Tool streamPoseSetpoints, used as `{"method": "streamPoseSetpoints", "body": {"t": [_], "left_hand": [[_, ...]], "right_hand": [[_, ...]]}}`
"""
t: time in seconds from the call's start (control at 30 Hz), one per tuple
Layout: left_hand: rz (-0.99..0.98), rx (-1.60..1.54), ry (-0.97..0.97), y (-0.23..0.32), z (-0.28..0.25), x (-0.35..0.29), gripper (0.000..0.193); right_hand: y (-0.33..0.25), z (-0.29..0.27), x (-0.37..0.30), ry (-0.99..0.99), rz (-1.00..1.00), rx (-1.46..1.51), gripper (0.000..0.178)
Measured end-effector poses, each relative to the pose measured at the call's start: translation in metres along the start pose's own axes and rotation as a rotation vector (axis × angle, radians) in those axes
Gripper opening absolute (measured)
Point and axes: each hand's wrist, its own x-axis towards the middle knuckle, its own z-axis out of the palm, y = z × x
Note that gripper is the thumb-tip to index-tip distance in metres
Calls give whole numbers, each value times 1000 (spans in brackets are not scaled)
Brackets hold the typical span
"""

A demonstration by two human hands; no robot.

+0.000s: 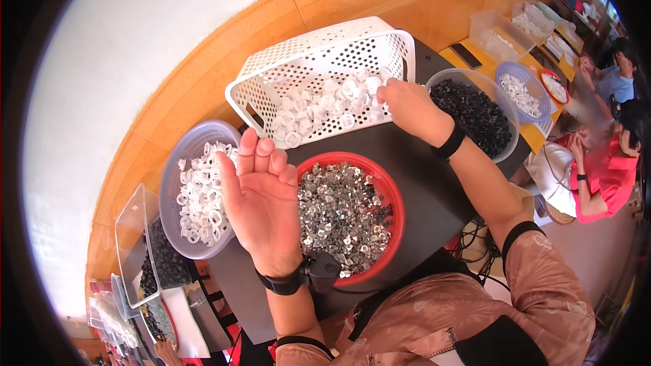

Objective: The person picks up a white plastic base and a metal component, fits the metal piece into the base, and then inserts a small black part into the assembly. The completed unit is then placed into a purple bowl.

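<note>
My left hand [261, 207] is turned palm up between the purple basket and the red basin, its thumb apart and its fingers loosely bent. Nothing shows on its palm. My right hand [415, 114] reaches over the right end of a white perforated basket [308, 47], which lies tilted toward me. Its fingertips are pinched together beside the small white plastic parts [325, 102] in that basket; what they hold, if anything, is hidden. Below stands a red basin [399, 230] full of small shiny metal pieces [342, 220]. White ring-shaped parts [203, 210] fill the purple basket [167, 183].
A clear bowl [513, 142] of black parts [471, 115] stands at the right of the dark table [427, 186]. Beyond are a blue basket [505, 68], a phone [466, 55] and seated people. A clear bin [132, 220] is at left, where another person's hand [166, 351] shows.
</note>
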Motion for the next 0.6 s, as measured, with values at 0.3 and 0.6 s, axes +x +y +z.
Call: {"method": "streamPoseSetpoints", "body": {"t": [0.3, 0.6], "left_hand": [[205, 326, -83, -14, 63, -56, 25], [236, 824, 117, -43, 28, -105, 15]], "right_hand": [[6, 18, -11, 17, -25, -62, 9], [6, -2, -11, -65, 18, 57, 13]]}}
